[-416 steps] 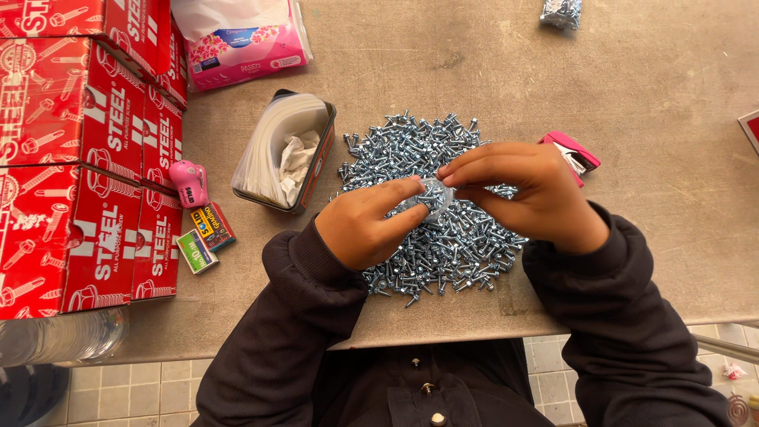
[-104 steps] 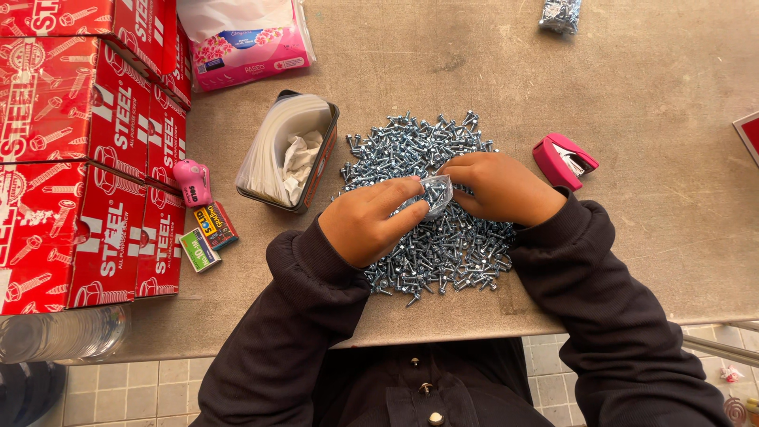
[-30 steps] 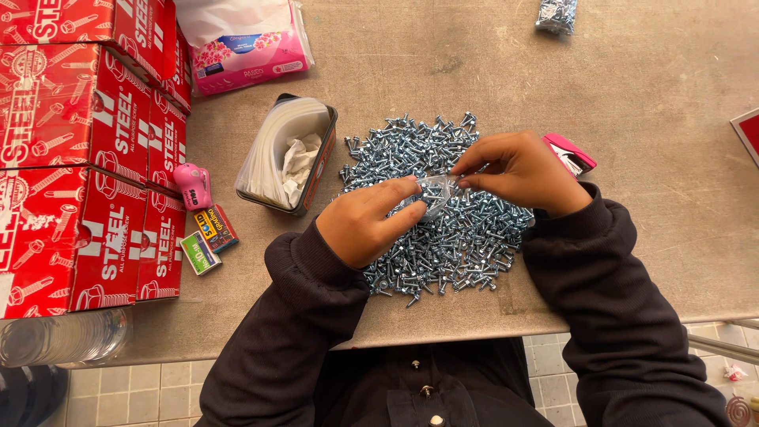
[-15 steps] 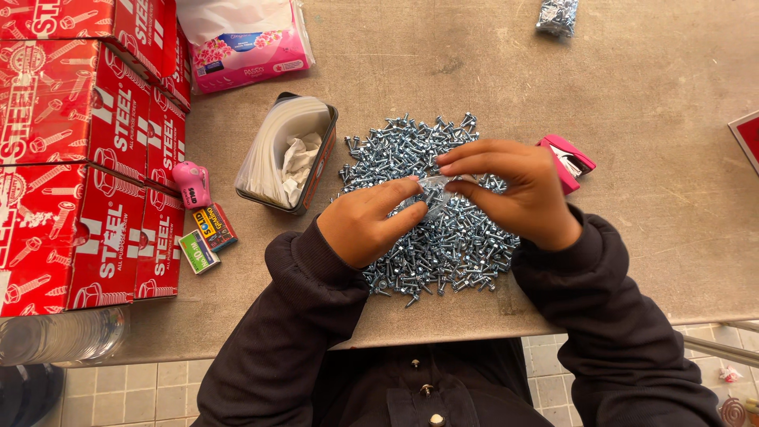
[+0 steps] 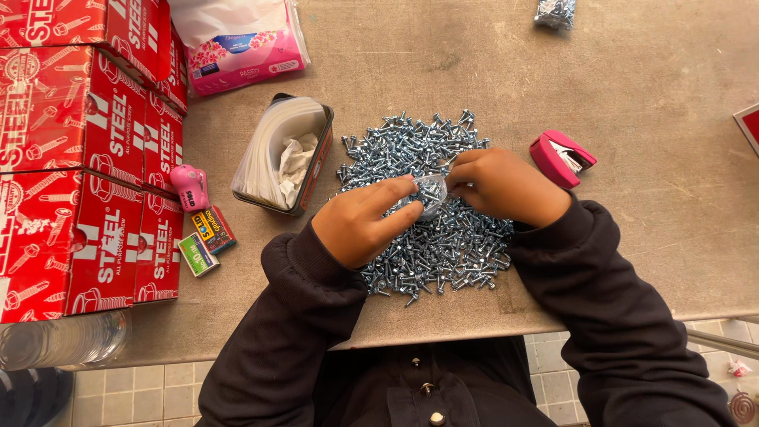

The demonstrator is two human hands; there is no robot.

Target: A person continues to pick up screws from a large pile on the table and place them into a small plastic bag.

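Both hands pinch a small clear bag [image 5: 431, 192] between them: left hand [image 5: 365, 224] fingers closed on its near edge, right hand [image 5: 500, 183] on the far edge. Bag sits just above the screw pile [image 5: 431, 237] on the table [image 5: 443, 63].

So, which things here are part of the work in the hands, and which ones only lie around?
In use:
left hand
right hand
small clear bag, held between both
pile of screws

Lying about:
pink stapler
tin of bags
red boxes
tissue pack
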